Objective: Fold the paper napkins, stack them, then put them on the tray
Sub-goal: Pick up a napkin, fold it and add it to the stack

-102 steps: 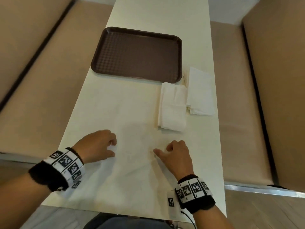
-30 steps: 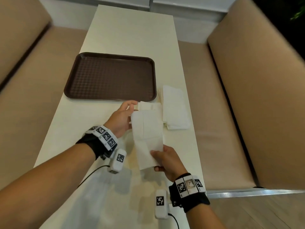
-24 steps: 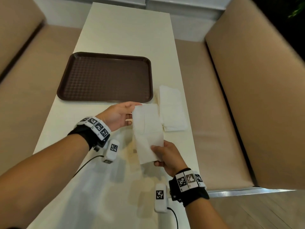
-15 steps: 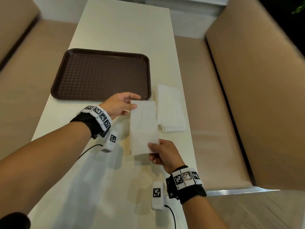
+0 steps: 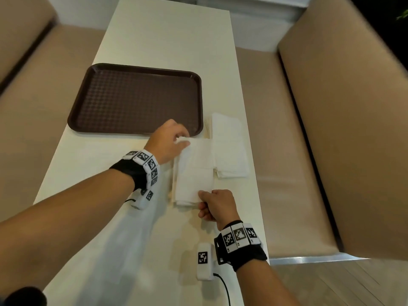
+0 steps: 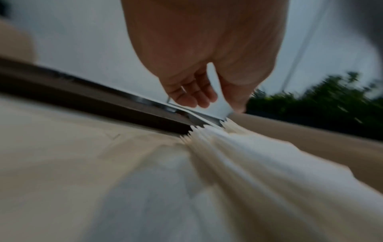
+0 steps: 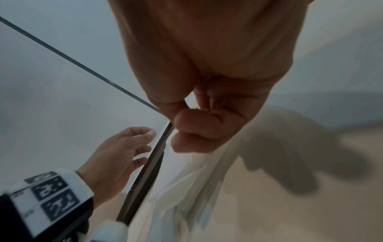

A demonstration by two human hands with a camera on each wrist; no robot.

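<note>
At frame centre, the left hand pinches the far end of a napkin and the right hand its near corner (folding step, seemingly); next, align edges and crease, below the tray.

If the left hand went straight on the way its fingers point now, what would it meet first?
Likely the second napkin pile, just past the napkin the left hand holds by its far corner. Height is unclear, so it might pass over it.

tray bare, napkin pile just right of it
</note>
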